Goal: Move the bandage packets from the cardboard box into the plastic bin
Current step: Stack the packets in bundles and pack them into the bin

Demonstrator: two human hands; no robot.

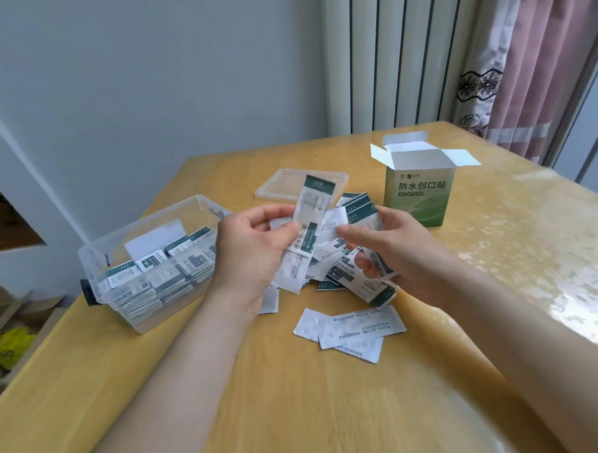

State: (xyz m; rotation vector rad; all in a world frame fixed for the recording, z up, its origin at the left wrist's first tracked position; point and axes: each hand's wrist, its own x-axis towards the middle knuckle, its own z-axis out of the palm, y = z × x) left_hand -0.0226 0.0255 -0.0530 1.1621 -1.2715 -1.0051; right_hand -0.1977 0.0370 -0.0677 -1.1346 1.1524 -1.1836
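White-green bandage packets (350, 328) are strewn mid-table; one long packet (315, 194) is pinched by left hand (254, 249), a bunch (360, 211) gripped by right hand (391, 253). Plastic bin (97, 266), part-filled w/ packets, is set left; cardboard box (418, 200) far right, open.

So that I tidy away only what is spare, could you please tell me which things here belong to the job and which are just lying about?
Belonging to the job: cardboard box, plastic bin, loose bandage packets on the table, packets held by left hand and right hand.

Just lying about: clear lid, radiator, curtain, cartons beside the table.
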